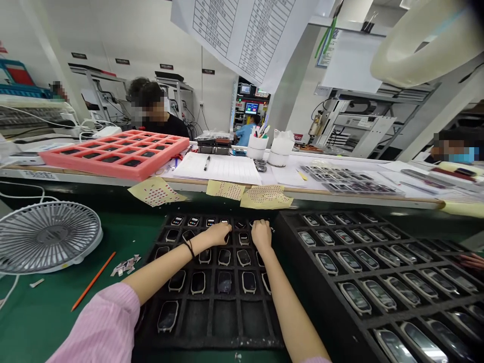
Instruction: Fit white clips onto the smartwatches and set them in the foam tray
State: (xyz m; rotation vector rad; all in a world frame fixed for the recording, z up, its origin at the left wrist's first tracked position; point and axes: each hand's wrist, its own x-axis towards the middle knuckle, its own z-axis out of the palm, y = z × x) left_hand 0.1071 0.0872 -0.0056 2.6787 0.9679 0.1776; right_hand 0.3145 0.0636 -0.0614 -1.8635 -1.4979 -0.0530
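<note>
My left hand [219,234] and right hand [261,235] are both curled over one black tray [224,318], far end; whether they're grasping anything, I can't tell. One watch [167,316] sits leftmost in the nearest row!

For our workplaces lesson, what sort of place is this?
Probably an electronics factory: black trays hold rows of strapless watches, and a pink tray of dark pieces sits beyond.

Bright, even light fills the white wall [113,35] at upper left, while the green bench [45,315] below is dimmer. Reflections streak the smartwatch screens [421,340] at lower right. Wide-angle stretching marks the edges; the pale tube [406,63] at upper right looks soft, and pixelation covers faces.
</note>
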